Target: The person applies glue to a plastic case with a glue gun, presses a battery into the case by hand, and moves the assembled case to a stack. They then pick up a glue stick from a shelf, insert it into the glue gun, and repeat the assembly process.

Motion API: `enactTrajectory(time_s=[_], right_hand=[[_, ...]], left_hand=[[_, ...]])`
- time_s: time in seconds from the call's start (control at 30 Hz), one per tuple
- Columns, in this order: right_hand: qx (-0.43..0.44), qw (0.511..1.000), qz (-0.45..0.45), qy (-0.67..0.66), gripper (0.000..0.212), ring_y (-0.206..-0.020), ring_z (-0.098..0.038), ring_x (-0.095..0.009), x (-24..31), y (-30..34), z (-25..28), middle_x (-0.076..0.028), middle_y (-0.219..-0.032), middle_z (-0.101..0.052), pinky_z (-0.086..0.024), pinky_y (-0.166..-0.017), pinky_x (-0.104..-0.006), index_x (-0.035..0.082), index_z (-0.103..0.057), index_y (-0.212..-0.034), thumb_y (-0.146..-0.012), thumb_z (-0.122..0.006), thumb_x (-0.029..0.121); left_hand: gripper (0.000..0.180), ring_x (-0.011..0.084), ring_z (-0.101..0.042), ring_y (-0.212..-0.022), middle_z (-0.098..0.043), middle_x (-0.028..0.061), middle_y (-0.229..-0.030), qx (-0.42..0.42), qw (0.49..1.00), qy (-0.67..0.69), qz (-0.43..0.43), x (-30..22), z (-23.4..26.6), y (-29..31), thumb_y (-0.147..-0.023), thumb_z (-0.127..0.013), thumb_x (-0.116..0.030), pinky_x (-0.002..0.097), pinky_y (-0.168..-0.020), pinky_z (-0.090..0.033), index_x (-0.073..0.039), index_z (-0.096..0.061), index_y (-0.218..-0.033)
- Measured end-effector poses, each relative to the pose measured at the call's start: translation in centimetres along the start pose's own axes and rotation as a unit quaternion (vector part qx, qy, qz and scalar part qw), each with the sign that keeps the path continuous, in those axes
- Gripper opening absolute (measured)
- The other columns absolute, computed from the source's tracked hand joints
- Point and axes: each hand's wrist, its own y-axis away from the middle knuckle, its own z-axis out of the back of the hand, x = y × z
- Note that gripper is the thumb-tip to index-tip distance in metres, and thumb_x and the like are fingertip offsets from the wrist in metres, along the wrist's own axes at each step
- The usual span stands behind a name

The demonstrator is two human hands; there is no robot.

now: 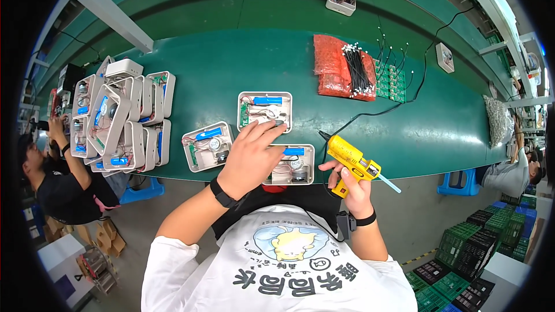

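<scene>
My right hand [354, 189] is closed around the handle of a yellow glue gun [350, 159], its nozzle tilted up and left and a pale glue stick out of its back. With fingers stretched out, my left hand [254, 153] reaches over the near edge of a white casing [241, 97] that holds a blue battery [267, 101] and a green circuit board. Below that hand, a second casing [309, 176], partly hidden by it, has a blue battery and a round part. A third open casing [193, 164] lies tilted to the left, with wires inside.
Stacked white casings [118, 121] fill the table's left side. Toward the back right lie red bubble wrap [329, 72], black cables [357, 69] and green circuit boards [396, 81]. The glue gun's black cord [370, 114] crosses the green table. People sit at both sides.
</scene>
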Motion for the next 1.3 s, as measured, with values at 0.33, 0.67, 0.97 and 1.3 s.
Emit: enactTrajectory(time_s=[0.33, 0.67, 0.97, 1.3], right_hand=[[-0.029, 0.999, 0.014, -0.029, 0.020, -0.073, -0.069, -0.021, 0.1, 1.1, 0.4, -0.031, -0.121, -0.077, -0.058, -0.073, -0.0339, 0.002, -0.063, -0.112, -0.112, -0.060, 0.022], [0.082, 0.987, -0.131, 0.054, 0.033, -0.069, -0.067, -0.011, 2.6, 0.8, -1.4, -0.017, -0.108, -0.080, -0.056, -0.065, -0.0269, -0.001, -0.065, -0.135, -0.113, -0.064, 0.023], [0.085, 0.946, -0.225, 0.216, 0.029, -0.054, -0.063, -0.009, 1.8, -1.6, -5.3, -0.001, -0.080, -0.071, -0.050, -0.050, -0.0256, -0.002, -0.068, -0.129, -0.114, -0.066, 0.023], [0.094, 0.945, -0.265, 0.165, 0.028, -0.055, -0.064, -0.011, 2.2, -1.8, -4.5, -0.002, -0.077, -0.069, -0.052, -0.048, -0.0265, -0.003, -0.068, -0.127, -0.114, -0.065, 0.023]], left_hand=[[0.016, 0.0232, -0.065, -0.107, -0.072, 0.0015, -0.116, 0.103, 0.989, -0.110, -0.012, -1.1, -0.2, -1.2, -0.077, -0.090, -0.019, 0.0392, -0.092, -0.049, -0.010, -0.079, -0.084], [0.019, 0.0249, -0.074, -0.102, -0.076, 0.0115, -0.120, -0.199, 0.945, 0.199, 0.165, -3.0, -2.7, 2.7, -0.093, -0.087, -0.009, 0.0394, -0.090, -0.058, -0.002, -0.071, -0.100], [0.029, 0.0256, -0.075, -0.106, -0.073, 0.0176, -0.117, -0.306, 0.855, 0.362, 0.210, -1.8, -8.6, 5.4, -0.107, -0.072, -0.003, 0.0344, -0.096, -0.058, 0.001, -0.056, -0.130], [0.029, 0.0229, -0.070, -0.095, -0.071, 0.0140, -0.112, -0.309, 0.873, 0.313, 0.212, -0.9, -8.9, 5.7, -0.106, -0.074, -0.005, 0.0352, -0.088, -0.056, 0.000, -0.062, -0.131]])
